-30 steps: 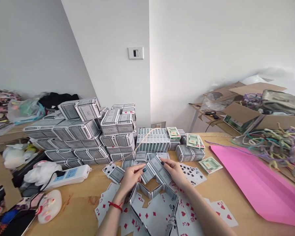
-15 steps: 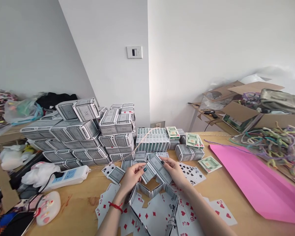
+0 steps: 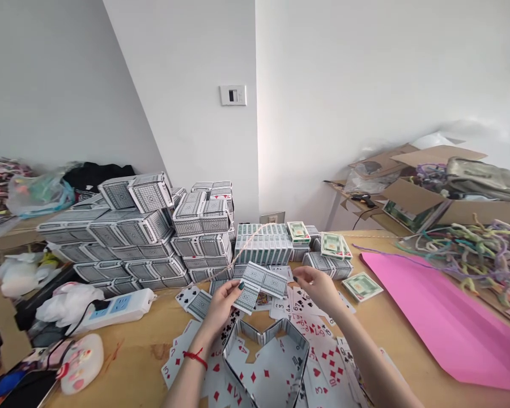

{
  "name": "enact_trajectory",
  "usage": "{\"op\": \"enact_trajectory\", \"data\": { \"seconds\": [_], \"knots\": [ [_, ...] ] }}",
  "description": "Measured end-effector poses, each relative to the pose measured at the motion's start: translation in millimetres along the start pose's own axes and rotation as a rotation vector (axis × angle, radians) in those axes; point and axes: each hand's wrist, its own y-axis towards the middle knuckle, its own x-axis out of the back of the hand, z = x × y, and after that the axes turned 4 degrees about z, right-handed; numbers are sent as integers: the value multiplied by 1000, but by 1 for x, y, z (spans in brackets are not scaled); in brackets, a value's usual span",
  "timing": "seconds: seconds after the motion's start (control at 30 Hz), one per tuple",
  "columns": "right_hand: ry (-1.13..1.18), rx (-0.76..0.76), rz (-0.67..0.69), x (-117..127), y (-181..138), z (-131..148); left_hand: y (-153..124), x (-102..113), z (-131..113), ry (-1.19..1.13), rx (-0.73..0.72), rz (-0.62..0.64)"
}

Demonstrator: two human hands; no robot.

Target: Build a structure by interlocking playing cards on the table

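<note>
My left hand pinches a few joined playing cards with grey patterned backs, thumb on top. They form an angled piece above the table. My right hand hovers just right of this piece, apart from it, fingers loosely bent, nothing visible in them. Below both hands stands a heart-shaped frame of folded cards on edge, its lower tip cut off by the picture edge. Face-up cards lie under and around it, several of them hearts and diamonds.
Stacked blocks of folded cards rise at the back left, beside a row of card packs. A white power strip lies at left. Pink paper, tangled fuzzy strands and a cardboard box are at right.
My right hand has let go of the cards and moved right. In my left hand the card piece has turned and shifted slightly left; cards beneath it now show. The heart-shaped frame stays put.
</note>
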Motion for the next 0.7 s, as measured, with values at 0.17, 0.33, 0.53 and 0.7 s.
{"op": "enact_trajectory", "data": {
  "seconds": [0.17, 0.33, 0.53, 0.7],
  "knots": [
    [-446, -50, 284, 10, -7, -7, 1, 0, 3, -155, 3, -27],
    [-572, -100, 315, 6, -10, -9, 0, -1, 3, -174, 22, -64],
    [-576, -82, 283, 8, -8, -6, -1, 0, 1, -196, 35, -103],
    [-489, -20, 160, 8, -6, -2, -1, 2, -1, -204, 45, -105]
  ]
}}
